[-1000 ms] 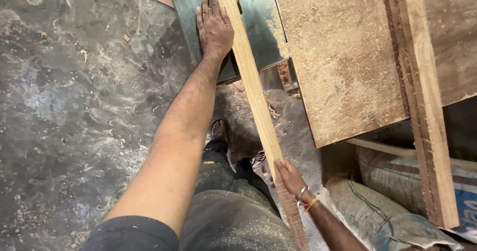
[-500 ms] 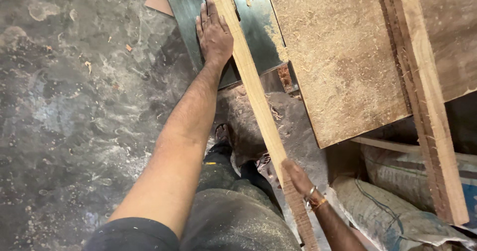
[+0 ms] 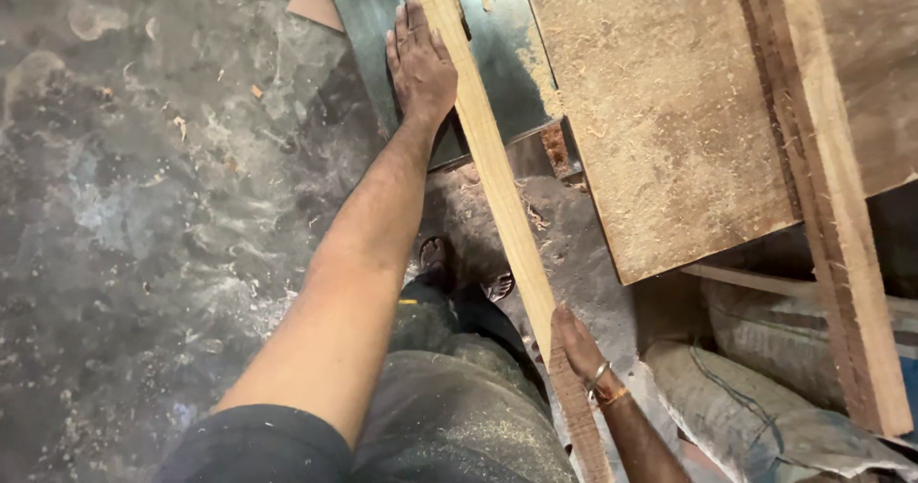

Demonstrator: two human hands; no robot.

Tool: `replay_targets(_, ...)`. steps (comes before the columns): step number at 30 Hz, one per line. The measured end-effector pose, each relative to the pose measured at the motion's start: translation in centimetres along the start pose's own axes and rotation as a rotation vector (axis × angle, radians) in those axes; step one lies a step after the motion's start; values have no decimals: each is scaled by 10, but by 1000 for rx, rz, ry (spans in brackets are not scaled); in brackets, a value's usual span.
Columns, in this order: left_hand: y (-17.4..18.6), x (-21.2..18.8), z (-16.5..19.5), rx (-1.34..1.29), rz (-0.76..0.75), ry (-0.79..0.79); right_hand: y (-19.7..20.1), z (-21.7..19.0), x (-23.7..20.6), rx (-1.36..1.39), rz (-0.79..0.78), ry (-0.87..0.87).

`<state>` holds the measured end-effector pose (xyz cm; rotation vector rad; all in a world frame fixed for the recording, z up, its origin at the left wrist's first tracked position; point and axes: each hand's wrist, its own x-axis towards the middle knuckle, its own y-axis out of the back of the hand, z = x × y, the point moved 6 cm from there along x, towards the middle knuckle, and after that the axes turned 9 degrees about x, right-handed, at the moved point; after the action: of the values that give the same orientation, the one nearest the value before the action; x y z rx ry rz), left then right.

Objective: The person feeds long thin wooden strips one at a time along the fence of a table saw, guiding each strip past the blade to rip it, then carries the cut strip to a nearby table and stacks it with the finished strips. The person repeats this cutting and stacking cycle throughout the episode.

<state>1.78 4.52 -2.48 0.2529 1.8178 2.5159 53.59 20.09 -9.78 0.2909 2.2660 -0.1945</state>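
Observation:
A long narrow wooden strip (image 3: 497, 196) runs from the top centre down toward me across a grey-green metal machine table (image 3: 359, 24). My left hand (image 3: 419, 60) lies flat on the metal table, fingers together, pressing against the strip's left side. My right hand (image 3: 579, 344) grips the strip near its lower end; a ring and a bangle show on it. My trouser legs and sandalled feet are below the strip.
A sawdust-covered wooden board (image 3: 650, 110) lies right of the strip, with a thick plank (image 3: 832, 234) along its right side. Filled sacks (image 3: 765, 397) sit at the lower right. The dusty concrete floor (image 3: 143, 206) with wood chips fills the left.
The strip has slid forward toward the top; my right hand has moved with it, and my left hand stays pressed beside it on the metal table.

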Motion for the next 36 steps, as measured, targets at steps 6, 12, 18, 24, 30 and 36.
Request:
replay_targets(6,-5,2,0,-4,28,25,-8,-53,-25,-41,101,390)
replay_targets(12,-2,3,2,37,32,-3,-18,-36,-15,-10,59,147)
replay_targets(18,-5,5,-2,7,9,1,-5,-1,-9,187,-122,-64)
replay_targets(24,-2,11,-1,17,-8,15,-8,-2,-11,94,-124,-80)
replay_targets(30,1,11,0,32,-30,16,-7,-6,-15,106,-77,-104)
replay_targets(36,2,10,0,24,-31,4,0,0,-12,-31,-34,-32)
